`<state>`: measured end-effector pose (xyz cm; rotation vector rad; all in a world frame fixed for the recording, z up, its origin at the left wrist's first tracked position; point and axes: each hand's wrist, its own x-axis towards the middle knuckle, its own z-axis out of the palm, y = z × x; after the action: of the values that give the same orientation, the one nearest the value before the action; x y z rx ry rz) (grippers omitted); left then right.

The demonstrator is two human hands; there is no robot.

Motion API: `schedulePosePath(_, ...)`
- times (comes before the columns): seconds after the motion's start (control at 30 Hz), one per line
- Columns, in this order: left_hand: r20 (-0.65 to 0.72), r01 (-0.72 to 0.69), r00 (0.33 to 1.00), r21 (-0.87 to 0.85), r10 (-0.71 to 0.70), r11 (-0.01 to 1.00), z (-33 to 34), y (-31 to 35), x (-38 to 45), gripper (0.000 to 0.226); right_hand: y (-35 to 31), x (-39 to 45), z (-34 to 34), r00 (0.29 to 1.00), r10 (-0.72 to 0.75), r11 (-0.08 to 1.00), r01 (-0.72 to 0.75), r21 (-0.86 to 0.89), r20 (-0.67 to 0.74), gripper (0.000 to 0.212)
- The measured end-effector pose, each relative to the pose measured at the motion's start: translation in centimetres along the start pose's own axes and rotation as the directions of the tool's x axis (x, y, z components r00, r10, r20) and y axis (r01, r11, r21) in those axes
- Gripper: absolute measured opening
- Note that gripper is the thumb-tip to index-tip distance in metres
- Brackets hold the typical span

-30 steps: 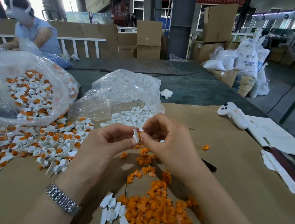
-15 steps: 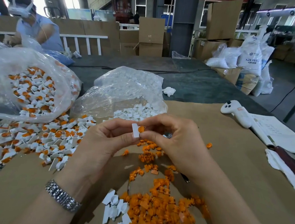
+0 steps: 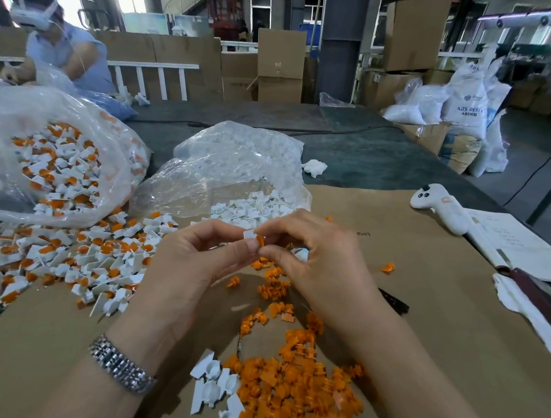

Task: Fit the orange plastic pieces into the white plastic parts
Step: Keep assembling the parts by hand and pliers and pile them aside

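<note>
Both hands meet above the brown cardboard sheet (image 3: 423, 319). Left hand (image 3: 194, 265) pinches a small white part (image 3: 249, 234). Right hand (image 3: 316, 261) pinches a tiny orange piece (image 3: 260, 240) that touches the white part. A big pile of orange pieces (image 3: 292, 391) lies just below the hands.

From my seat I see a white controller (image 3: 439, 207) lying on the brown paper (image 3: 440, 320), just beside an open notebook (image 3: 522, 244). Cardboard boxes (image 3: 280, 65) and white sacks (image 3: 467, 102) stand behind. Another person (image 3: 62, 47) sits far left.
</note>
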<state>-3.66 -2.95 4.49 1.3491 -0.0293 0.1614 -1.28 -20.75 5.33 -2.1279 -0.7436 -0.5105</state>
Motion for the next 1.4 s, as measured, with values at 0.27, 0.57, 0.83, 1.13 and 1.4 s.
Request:
schedulePosePath(0.27,-0.065,0.142,0.986,-0.148,-0.153,0.979,-0.3,-0.7,0.6,0.012,1.9,0.0,-1.9,0.909,0.411,0.868,-0.366,-0.334,0.072,0.05)
schedulePosePath(0.57,-0.093,0.144,0.982,-0.196,-0.165,0.97,-0.8,-1.0,1.0,0.026,2.5,-0.7,-2.2,0.724,0.651,0.654,-0.385,-0.651,0.227,0.033)
schedulePosePath(0.83,-0.083,0.144,0.984,-0.173,-0.16,0.974,-0.8,-1.0,1.2,0.031,2.5,-0.8,-1.4,0.758,0.635,0.645,-0.417,-0.64,0.146,0.019)
schedulePosePath(1.13,-0.054,0.08,0.994,-0.253,-0.097,0.964,-0.1,-0.3,0.5,0.011,-1.5,-0.1,-4.3,0.704,0.533,0.802,-0.597,-0.014,0.469,0.04)
schedulePosePath(1.4,-0.107,-0.05,0.994,-0.166,0.033,0.985,0.5,-0.3,0.5,0.03,-2.4,-0.3,-3.2,0.749,0.466,0.875,-0.469,-0.12,0.472,0.03)
